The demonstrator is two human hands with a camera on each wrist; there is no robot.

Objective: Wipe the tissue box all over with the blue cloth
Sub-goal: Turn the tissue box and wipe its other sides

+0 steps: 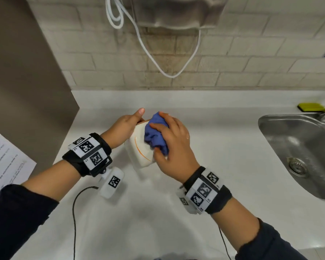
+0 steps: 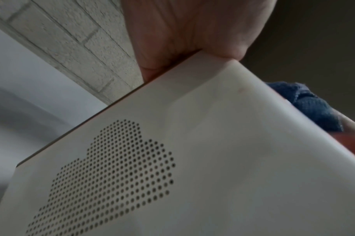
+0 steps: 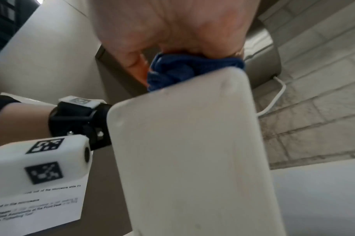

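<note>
A white tissue box (image 1: 139, 149) with an orange curved line stands tilted on the white counter (image 1: 214, 147). My left hand (image 1: 127, 126) grips its far left edge, thumb up. My right hand (image 1: 174, 145) clutches a bunched blue cloth (image 1: 156, 136) and presses it on the box's top. In the left wrist view the tissue box (image 2: 213, 151) shows a dotted cloud pattern, with the blue cloth (image 2: 312, 105) behind its edge. In the right wrist view the blue cloth (image 3: 184, 71) sits under my palm on top of the tissue box (image 3: 192, 151).
A steel sink (image 1: 304, 152) lies to the right, with a yellow-green sponge (image 1: 310, 107) behind it. A brown panel (image 1: 26, 81) carrying a printed sheet (image 1: 4, 160) stands at the left. White cords (image 1: 158, 53) hang over the tiled wall.
</note>
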